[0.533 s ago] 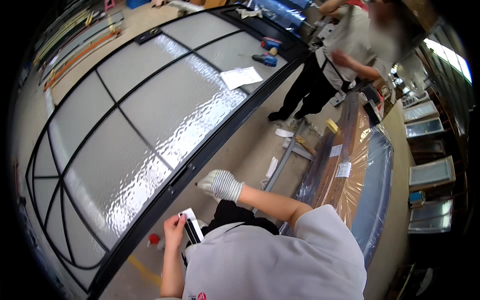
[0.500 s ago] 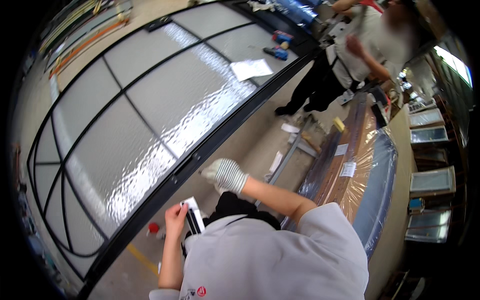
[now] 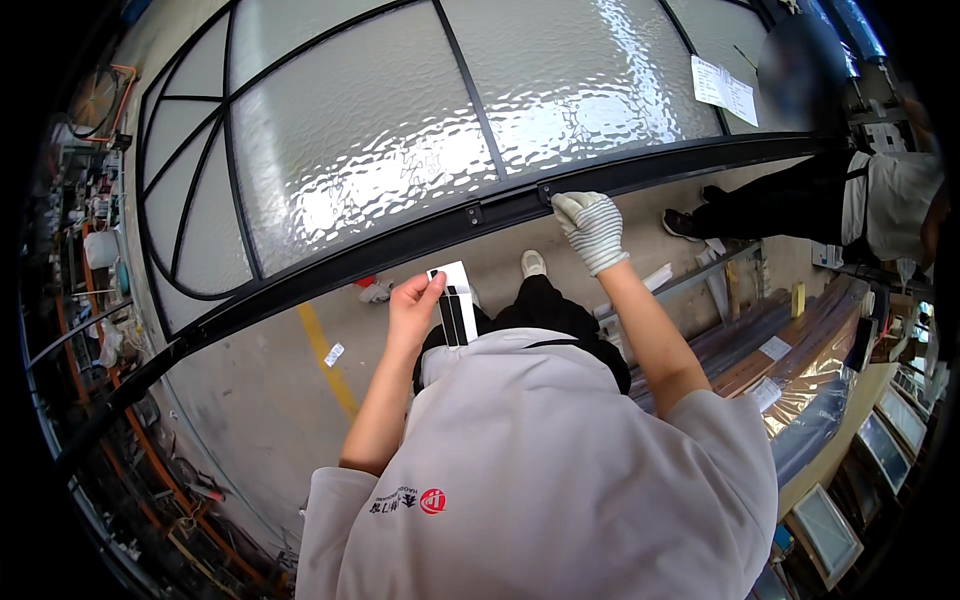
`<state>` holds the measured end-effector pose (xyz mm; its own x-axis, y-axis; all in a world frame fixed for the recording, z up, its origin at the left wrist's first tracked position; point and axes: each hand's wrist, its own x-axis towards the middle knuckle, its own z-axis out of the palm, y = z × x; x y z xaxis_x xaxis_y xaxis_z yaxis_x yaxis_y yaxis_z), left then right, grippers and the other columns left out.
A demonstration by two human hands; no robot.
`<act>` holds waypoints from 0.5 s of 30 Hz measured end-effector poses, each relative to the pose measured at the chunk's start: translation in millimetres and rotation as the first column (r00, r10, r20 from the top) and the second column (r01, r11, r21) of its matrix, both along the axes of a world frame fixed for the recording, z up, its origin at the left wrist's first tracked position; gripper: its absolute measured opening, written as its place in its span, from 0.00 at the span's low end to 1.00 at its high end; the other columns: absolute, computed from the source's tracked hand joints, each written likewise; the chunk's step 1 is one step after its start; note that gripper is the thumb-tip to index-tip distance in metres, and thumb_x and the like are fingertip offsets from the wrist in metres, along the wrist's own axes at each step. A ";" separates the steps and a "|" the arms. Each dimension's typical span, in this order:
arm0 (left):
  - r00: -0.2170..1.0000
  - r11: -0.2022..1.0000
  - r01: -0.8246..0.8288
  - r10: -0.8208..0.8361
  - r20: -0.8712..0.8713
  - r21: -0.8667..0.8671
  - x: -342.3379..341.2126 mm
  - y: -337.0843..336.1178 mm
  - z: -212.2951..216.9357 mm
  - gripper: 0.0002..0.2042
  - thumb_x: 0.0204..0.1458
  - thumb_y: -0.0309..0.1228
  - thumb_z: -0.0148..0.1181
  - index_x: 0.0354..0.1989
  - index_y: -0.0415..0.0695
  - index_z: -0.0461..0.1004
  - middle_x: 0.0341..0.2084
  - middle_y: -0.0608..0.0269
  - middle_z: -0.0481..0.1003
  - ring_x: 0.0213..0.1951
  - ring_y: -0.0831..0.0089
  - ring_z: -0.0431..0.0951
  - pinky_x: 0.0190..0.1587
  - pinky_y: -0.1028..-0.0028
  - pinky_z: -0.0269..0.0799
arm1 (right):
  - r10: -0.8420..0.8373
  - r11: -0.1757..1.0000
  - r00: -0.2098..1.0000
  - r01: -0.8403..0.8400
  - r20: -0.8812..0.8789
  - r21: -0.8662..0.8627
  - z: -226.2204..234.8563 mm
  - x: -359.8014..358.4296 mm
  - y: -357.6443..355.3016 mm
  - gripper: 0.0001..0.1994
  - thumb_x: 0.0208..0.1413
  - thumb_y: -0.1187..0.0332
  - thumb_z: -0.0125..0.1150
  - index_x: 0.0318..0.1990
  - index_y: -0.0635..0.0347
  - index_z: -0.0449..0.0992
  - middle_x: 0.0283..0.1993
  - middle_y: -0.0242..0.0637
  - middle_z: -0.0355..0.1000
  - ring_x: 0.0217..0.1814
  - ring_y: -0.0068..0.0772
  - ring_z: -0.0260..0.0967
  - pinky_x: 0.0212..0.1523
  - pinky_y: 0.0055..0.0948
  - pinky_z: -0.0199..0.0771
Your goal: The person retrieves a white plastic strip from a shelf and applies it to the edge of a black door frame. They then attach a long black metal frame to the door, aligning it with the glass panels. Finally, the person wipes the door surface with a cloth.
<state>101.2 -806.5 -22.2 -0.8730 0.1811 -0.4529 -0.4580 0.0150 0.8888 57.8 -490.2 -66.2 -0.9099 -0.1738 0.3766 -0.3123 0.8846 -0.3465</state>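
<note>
Fingers (image 3: 578,207) of my right hand (image 3: 592,230), in a white knit glove, curl down over the edge of the black frame (image 3: 500,208) that borders the big glass panel (image 3: 400,140); they rest on the bar just beside a small bracket on it, gripping the rim rather than lying flat. My left hand (image 3: 412,312) is bare and half closed, thumb and fingers pinching a white card with black strips (image 3: 455,305) at its near edge, so the card stands up toward the frame without touching it. That hand sits lower than the gloved one, over the concrete floor (image 3: 260,390), close to my chest.

I see the glass panel as a wide, rippled, frosted sheet divided by thin dark bars into curved sections, lying tilted in front of me and filling the upper half of the view. A sheet of paper (image 3: 725,90) lies on the glass toward the far right. A yellow line (image 3: 330,360) runs across the floor below the frame, with a small white scrap beside it. My shoe (image 3: 534,263) shows between my two hands. To the right, another person (image 3: 880,200) in dark trousers and a light top stands near the end of the frame, and long wrapped boards (image 3: 800,360) lie stacked beside me.
</note>
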 end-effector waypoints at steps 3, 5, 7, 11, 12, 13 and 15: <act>0.999 0.999 -0.046 0.046 0.003 0.025 1.7 10.5 -0.3 0.12 0.57 0.34 0.58 0.33 0.37 0.78 0.24 0.76 0.73 0.28 0.88 0.66 0.33 0.83 0.61 | 0.038 0.999 0.998 -0.037 -0.042 0.020 2.1 -6.0 1.7 0.09 0.44 0.69 0.64 0.35 0.50 0.75 0.31 0.30 0.74 0.32 0.38 0.71 0.36 0.37 0.71; 0.998 0.999 -0.045 0.044 0.034 0.027 0.6 15.8 -3.3 0.12 0.57 0.35 0.58 0.33 0.37 0.78 0.25 0.75 0.74 0.29 0.88 0.66 0.33 0.83 0.62 | 0.040 0.999 0.999 -0.039 -0.017 0.037 -2.0 -10.9 3.1 0.08 0.44 0.69 0.64 0.35 0.50 0.76 0.31 0.30 0.74 0.32 0.38 0.71 0.35 0.37 0.70; 0.999 0.999 -0.041 0.041 0.020 0.008 -4.0 19.9 2.1 0.12 0.57 0.35 0.58 0.33 0.37 0.79 0.25 0.75 0.74 0.29 0.88 0.66 0.33 0.83 0.62 | 0.033 0.999 0.999 -0.032 -0.015 0.032 0.5 -12.9 1.8 0.08 0.43 0.69 0.63 0.33 0.49 0.76 0.29 0.30 0.73 0.31 0.37 0.70 0.34 0.38 0.70; 1.000 1.000 0.015 -0.015 0.009 0.013 -11.3 22.8 3.0 0.12 0.57 0.35 0.58 0.35 0.37 0.79 0.25 0.74 0.75 0.29 0.88 0.67 0.34 0.83 0.62 | 0.006 0.998 1.000 -0.005 -0.025 0.055 1.4 -14.5 -2.1 0.07 0.42 0.69 0.63 0.31 0.49 0.76 0.28 0.29 0.72 0.31 0.36 0.69 0.33 0.37 0.69; 1.000 1.000 0.011 -0.011 0.006 0.007 -12.4 25.9 4.4 0.12 0.57 0.35 0.58 0.33 0.37 0.78 0.24 0.75 0.74 0.28 0.88 0.66 0.32 0.83 0.61 | -0.002 0.998 1.000 0.003 -0.019 0.064 1.6 -15.0 -4.4 0.06 0.42 0.69 0.63 0.31 0.49 0.75 0.27 0.29 0.71 0.31 0.36 0.69 0.33 0.37 0.68; 1.000 1.000 0.007 -0.007 0.004 0.002 -13.3 30.1 7.8 0.12 0.56 0.35 0.58 0.31 0.37 0.78 0.22 0.77 0.72 0.26 0.89 0.64 0.30 0.82 0.60 | -0.011 0.997 1.000 0.012 -0.014 0.072 1.7 -15.6 -6.5 0.06 0.42 0.69 0.63 0.30 0.49 0.75 0.27 0.29 0.71 0.31 0.36 0.69 0.34 0.37 0.68; 1.000 0.999 0.025 -0.025 -0.007 -0.030 -13.9 32.4 3.6 0.12 0.56 0.35 0.59 0.26 0.38 0.76 0.18 0.79 0.68 0.24 0.89 0.61 0.26 0.82 0.56 | -0.027 0.995 1.000 0.025 0.012 0.099 1.3 -16.6 -8.4 0.05 0.42 0.69 0.63 0.29 0.48 0.75 0.27 0.29 0.71 0.31 0.36 0.69 0.34 0.37 0.68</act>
<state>87.3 -774.1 -18.6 -0.8716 0.1895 -0.4521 -0.4508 0.0525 0.8911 41.3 -498.7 -65.0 -0.9194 -0.1858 0.3466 -0.2848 0.9224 -0.2609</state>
